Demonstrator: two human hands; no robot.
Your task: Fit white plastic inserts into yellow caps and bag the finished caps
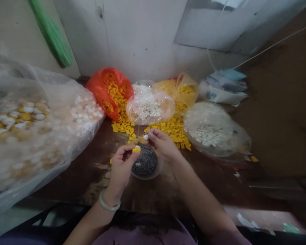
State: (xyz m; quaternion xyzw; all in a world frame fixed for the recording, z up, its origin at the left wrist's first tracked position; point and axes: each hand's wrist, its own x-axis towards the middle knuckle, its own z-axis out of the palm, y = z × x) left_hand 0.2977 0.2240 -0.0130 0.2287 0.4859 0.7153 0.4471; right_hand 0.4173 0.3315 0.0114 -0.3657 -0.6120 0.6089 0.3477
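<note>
Over the bowl [156, 171] of dark grains [146, 160], near the table's front edge, both hands are raised close together, apart from each other. The left hand [122, 166] pinches a yellow piece [136, 149] between thumb and index finger, with a bit of white showing at its top; the other fingers are curled toward the palm. The right hand [165, 144], a little farther forward, pinches a small white piece [146, 136] with a dark spot at thumb and fingertips, above the far side of the bowl. A pale bangle [108, 203] circles the left wrist. Among the grains, toward the left of the bowl, lies a small pale bit [137, 164]. Beyond the hands, a red bag [95, 85] lies open, and yellow parts [121, 117] spill from it onto the table [142, 199]. Just right of it sits a clear bag [132, 110] of white parts, then a yellow bag [192, 80], with a loose yellow heap [177, 132] in front. Farther right rests a second clear bag [214, 114] with whitish contents, near a paper bundle [223, 90] behind it. At left bulges a big bag [58, 127], cloudy and see-through, holding white and yellow pieces. Against the wall hangs a green bag [52, 37].
</note>
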